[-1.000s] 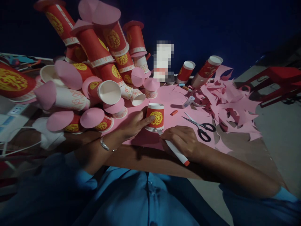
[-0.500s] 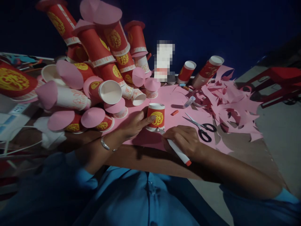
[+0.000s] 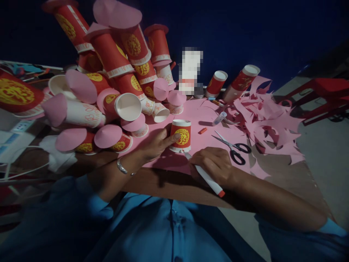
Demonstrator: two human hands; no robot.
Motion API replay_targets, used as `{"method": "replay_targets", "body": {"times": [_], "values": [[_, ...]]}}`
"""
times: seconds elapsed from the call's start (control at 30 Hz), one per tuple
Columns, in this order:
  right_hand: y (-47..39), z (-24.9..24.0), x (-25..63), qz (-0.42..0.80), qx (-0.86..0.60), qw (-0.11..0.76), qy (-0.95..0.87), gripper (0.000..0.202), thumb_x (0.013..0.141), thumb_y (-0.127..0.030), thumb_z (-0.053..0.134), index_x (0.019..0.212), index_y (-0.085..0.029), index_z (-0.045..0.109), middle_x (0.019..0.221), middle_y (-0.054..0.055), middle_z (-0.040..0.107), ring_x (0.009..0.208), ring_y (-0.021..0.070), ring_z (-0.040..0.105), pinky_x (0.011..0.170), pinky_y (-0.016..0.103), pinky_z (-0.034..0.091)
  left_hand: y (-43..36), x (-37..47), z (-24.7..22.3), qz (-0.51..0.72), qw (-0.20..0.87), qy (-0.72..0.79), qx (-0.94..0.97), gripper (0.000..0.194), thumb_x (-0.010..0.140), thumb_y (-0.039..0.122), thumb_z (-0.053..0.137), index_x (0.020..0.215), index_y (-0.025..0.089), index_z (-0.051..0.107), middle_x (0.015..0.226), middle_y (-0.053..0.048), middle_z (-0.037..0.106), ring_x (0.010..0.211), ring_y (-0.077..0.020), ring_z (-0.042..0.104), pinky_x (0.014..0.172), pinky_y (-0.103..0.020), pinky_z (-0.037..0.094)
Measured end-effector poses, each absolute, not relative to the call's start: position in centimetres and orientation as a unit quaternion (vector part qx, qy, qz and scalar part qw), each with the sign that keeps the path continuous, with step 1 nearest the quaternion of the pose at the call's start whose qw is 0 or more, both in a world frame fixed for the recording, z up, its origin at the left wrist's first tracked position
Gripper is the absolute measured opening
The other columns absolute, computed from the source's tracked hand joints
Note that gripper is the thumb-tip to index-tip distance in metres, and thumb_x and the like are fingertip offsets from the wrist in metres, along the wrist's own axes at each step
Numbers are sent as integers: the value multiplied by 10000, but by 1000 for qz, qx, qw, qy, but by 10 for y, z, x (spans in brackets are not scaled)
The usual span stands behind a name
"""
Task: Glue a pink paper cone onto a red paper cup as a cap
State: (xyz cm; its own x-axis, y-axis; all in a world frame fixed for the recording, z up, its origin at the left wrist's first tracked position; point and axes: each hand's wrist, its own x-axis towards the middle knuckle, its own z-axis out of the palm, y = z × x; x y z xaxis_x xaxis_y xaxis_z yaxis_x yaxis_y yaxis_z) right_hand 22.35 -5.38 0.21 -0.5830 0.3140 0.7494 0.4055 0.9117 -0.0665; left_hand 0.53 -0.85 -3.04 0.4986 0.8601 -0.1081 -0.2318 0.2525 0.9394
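Note:
My left hand (image 3: pixel 160 143) grips a red paper cup (image 3: pixel 177 128) with a yellow round emblem, its thumb across the front and the fingers behind it, hidden. The cup stands upside down over the pink paper, its white rim at the bottom. In my right hand (image 3: pixel 214 163) is a white marker (image 3: pixel 208 180) with an orange-red end, its tip pointing at the cup's lower rim. Tip and rim look slightly apart. A small orange-red marker cap (image 3: pixel 202 131) lies just beyond the cup. Scissors with black handles (image 3: pixel 236 152) rest open beside my right hand.
On the left, several red and white cups with pink paper cones (image 3: pixel 109 136) are piled and stacked high. Pink paper scraps (image 3: pixel 268 120) heap at the right. A clear tube (image 3: pixel 219 118) lies beyond the scissors. A red stool (image 3: pixel 324 96) stands on the floor.
The marker's tip has drawn slightly back from the cup's rim, and its rear end has shifted a little down and right. My left hand and the cup stay in place.

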Motion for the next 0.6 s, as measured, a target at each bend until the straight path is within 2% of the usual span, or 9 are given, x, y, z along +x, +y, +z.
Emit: {"method": "replay_targets", "body": {"times": [0.27, 0.6], "values": [[-55, 3, 224, -63, -208, 401, -890, 121, 926, -69, 637, 948, -178, 589, 684, -14, 644, 555, 116, 556, 534, 250, 482, -8, 4, -31, 368, 716, 337, 488, 588, 902, 543, 775, 1330, 190, 578, 1226, -124, 746, 1059, -260, 720, 886, -380, 564], [-52, 3, 224, -68, -204, 400, -891, 125, 929, -69, 646, 961, -178, 593, 698, -5, 665, 567, 121, 590, 529, 254, 488, -9, 7, -30, 382, 711, 332, 488, 571, 898, 540, 781, 1310, 194, 591, 1231, -118, 749, 1148, -281, 698, 969, -408, 545]]}}
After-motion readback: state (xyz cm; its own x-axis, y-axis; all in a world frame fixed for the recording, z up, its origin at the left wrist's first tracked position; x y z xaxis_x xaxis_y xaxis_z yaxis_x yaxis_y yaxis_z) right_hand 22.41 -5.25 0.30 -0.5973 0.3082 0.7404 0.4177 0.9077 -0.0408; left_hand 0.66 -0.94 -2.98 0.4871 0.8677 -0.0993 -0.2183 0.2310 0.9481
